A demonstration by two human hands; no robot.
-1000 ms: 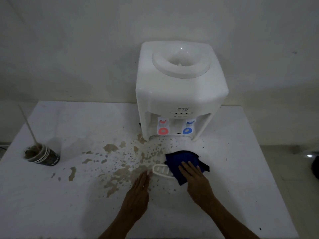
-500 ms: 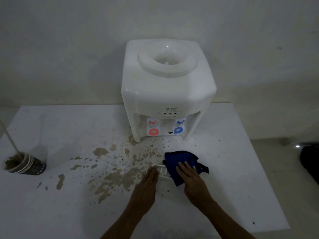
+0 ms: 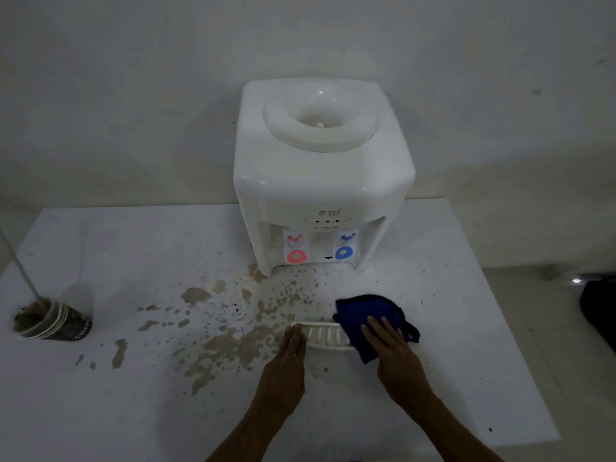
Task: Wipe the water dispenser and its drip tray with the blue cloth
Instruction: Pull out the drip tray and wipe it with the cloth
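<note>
The dispenser is a white, boxy countertop unit with rounded corners. It stands upright at the back of the table, with a round, funnel-shaped bottle seat on top. A recess in its front holds a red tap on the left and a blue tap on the right. The tray, white and slotted, is out of the dispenser and lies flat on the table in front of it, long side running left to right. The cloth, dark blue and bunched, covers the tray's right end and spills onto the table beside it.
</note>
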